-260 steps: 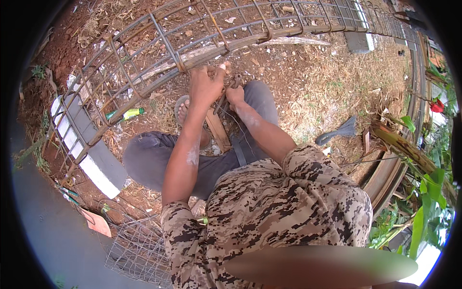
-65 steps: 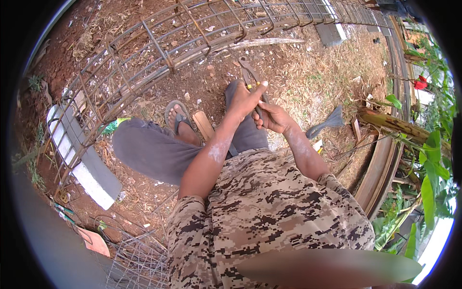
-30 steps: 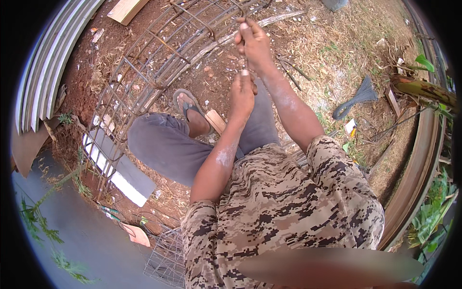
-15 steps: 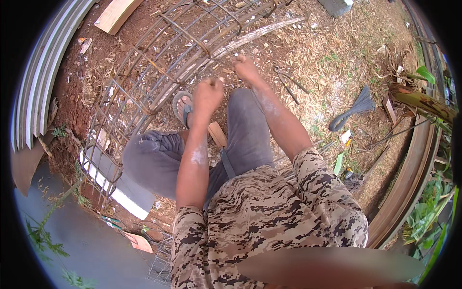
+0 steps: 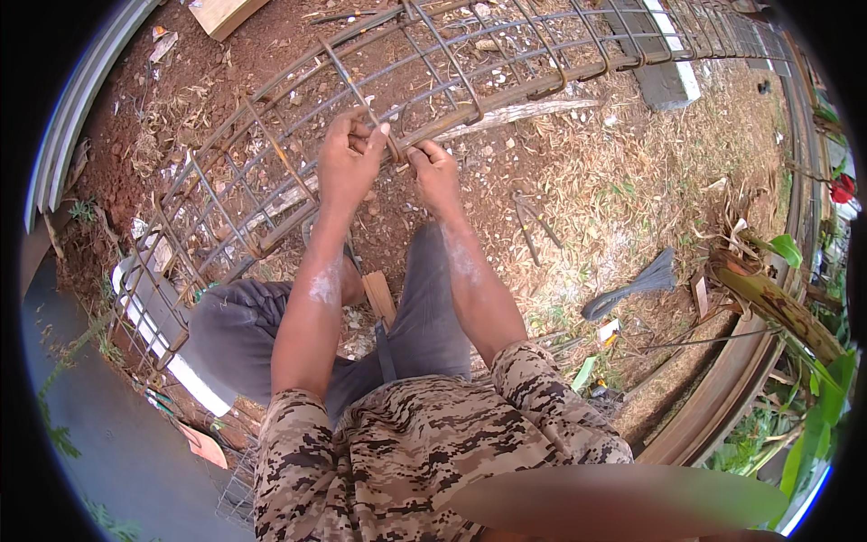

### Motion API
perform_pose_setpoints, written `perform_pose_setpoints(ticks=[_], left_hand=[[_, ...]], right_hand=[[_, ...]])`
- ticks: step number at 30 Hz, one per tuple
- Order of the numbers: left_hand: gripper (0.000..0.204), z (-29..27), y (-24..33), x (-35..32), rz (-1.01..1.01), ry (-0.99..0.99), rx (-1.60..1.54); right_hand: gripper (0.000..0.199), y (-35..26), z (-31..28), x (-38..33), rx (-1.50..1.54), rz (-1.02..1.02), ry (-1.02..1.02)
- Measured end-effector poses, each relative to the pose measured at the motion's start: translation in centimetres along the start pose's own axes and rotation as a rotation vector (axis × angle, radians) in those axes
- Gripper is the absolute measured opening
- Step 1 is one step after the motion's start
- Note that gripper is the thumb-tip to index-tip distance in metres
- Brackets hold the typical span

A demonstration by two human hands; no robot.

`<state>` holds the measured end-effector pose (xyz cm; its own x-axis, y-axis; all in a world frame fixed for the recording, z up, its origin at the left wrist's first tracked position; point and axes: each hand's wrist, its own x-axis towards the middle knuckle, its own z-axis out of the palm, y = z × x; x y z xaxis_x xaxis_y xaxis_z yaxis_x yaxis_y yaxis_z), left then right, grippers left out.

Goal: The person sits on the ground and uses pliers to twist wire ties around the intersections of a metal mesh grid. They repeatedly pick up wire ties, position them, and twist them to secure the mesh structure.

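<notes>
A long rusty rebar cage (image 5: pixel 271 172) lies on the red dirt in front of me, running from lower left to upper right. My left hand (image 5: pixel 348 163) grips one of its long bars where a stirrup crosses it. My right hand (image 5: pixel 435 173) is right beside it, fingers pinched at the same joint on what looks like thin tie wire. Both forearms reach forward over my grey-trousered knees. A pair of pincers (image 5: pixel 533 217) lies on the ground just right of my right hand.
A grey hand broom (image 5: pixel 632 287) lies on dry grass to the right. White-edged blocks (image 5: pixel 163 334) prop the cage at lower left, and another block (image 5: pixel 664 63) at upper right. Curved metal sheeting (image 5: pixel 750 361) and green plants (image 5: pixel 813 397) border the right side.
Both hands moved from near my knees up to the cage's near bar. The right hand, raised a second ago, came down; the pincers lie on the ground.
</notes>
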<state>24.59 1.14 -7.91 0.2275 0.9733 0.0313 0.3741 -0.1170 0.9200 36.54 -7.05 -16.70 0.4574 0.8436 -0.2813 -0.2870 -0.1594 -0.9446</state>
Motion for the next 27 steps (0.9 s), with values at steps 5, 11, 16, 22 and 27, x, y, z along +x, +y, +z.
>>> perform_pose_setpoints(ticks=[5,11,16,22,27], left_hand=[[0.034,-0.5,1.6,1.6,0.214,-0.094,0.26],[0.029,-0.5,1.8,2.6,0.146,-0.232,0.4],[0.026,-0.5,0.4,1.1,0.201,-0.177,0.293],[0.022,-0.3,-0.9,0.7,0.122,-0.201,0.03],[0.022,-0.7,-1.3,0.1,0.171,-0.159,0.063]], right_hand=[[0.026,-1.1,0.3,0.5,-0.18,-0.213,0.036],[0.028,-1.4,0.5,-0.4,-0.246,-0.248,0.055],[0.023,-1.6,1.2,-0.9,-0.226,-0.249,0.064],[0.021,-0.9,2.0,-0.9,0.102,-0.013,0.03],[0.03,-0.6,2.9,-1.4,0.331,-0.088,0.131]])
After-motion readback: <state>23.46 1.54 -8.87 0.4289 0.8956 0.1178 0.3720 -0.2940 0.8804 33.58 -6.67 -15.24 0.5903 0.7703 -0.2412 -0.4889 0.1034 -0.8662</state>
